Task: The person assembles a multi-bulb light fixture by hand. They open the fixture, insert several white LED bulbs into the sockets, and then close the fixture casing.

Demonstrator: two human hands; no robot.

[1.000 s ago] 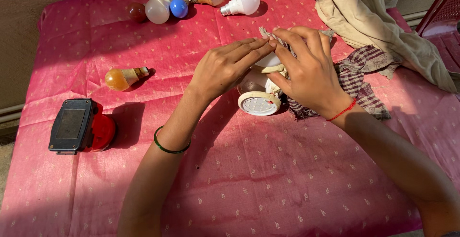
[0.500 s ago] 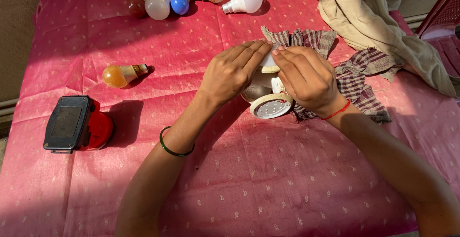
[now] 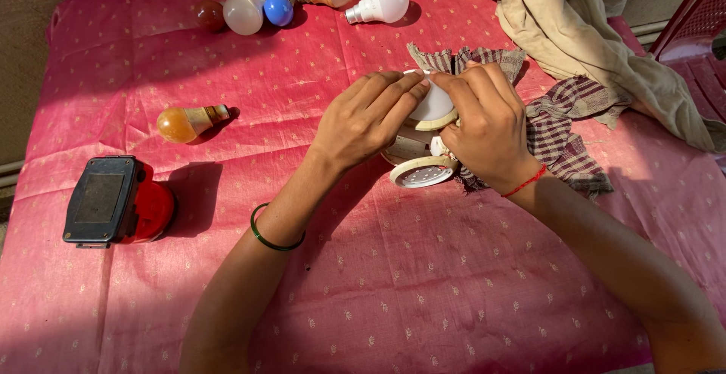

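Left hand (image 3: 363,121) and right hand (image 3: 488,121) both clasp a white bulb dome (image 3: 437,105); just below them sits what seems a round LED housing (image 3: 420,173), on checked cloth (image 3: 556,128).

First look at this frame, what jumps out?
Both hands at centre: the left hand and right hand close around a white bulb over a checked cloth. The pink tablecloth fills the view. Coloured bulbs line the far edge; a red-and-black device sits at left.
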